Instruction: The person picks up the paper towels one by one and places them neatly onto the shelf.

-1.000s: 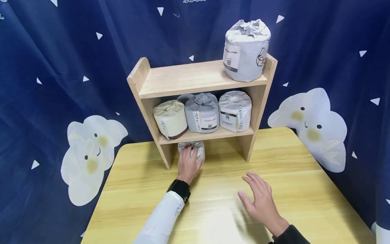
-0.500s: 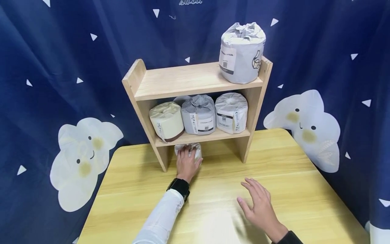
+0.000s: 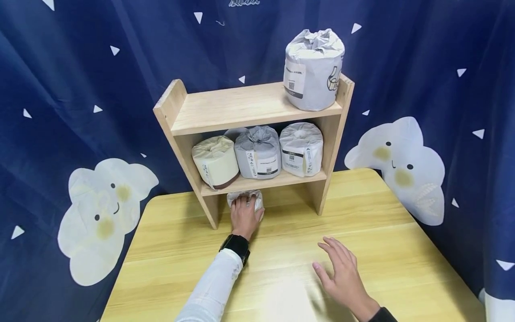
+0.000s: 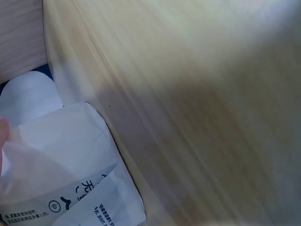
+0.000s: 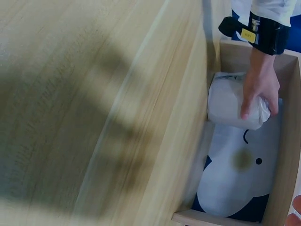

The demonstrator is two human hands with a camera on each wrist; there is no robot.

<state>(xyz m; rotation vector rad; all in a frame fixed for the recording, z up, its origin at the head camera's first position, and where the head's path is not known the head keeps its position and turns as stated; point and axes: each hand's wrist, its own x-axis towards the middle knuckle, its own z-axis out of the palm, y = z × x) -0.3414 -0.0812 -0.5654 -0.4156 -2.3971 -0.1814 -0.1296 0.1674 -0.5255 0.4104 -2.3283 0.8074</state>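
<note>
My left hand point(image 3: 244, 216) grips a white wrapped toilet roll point(image 3: 245, 199) on the table, under the lowest board of a small wooden shelf point(image 3: 241, 107). The right wrist view shows the left hand's fingers point(image 5: 260, 89) curled over that roll point(image 5: 230, 101). Up close in the left wrist view, the roll point(image 4: 66, 165) is white wrapping with printed text. My right hand point(image 3: 342, 275) hovers over the table with fingers spread and holds nothing. Three wrapped rolls point(image 3: 257, 152) sit side by side on the middle board. A bigger grey roll point(image 3: 311, 69) stands at the right end of the top board.
The shelf stands at the back edge of a light wooden table point(image 3: 402, 250). Behind it hangs a dark blue curtain point(image 3: 80, 89) with white cloud faces point(image 3: 400, 165). The left part of the top board is bare.
My left hand has pushed the roll further back under the shelf. The right hand has barely moved. The head view has shifted slightly to the right.
</note>
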